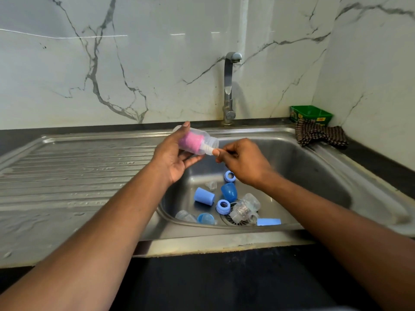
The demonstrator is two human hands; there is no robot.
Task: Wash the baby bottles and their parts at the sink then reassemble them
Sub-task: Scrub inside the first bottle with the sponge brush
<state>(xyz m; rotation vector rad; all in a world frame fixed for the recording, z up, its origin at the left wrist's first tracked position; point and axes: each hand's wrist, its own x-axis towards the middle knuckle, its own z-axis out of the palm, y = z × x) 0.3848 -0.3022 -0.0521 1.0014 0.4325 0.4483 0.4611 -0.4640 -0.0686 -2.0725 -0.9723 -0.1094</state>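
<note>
A clear bottle is gripped on its side above the sink by the left hand, fingers curled round its body, apparently so the mouth faces the right hand. A pink sponge brush fills the bottle; its white handle is pinched by the right fingertips, seemingly for scrubbing inside. In the basin below lie blue rings, blue caps, another clear bottle and small clear parts, unwashed by the look of it.
</note>
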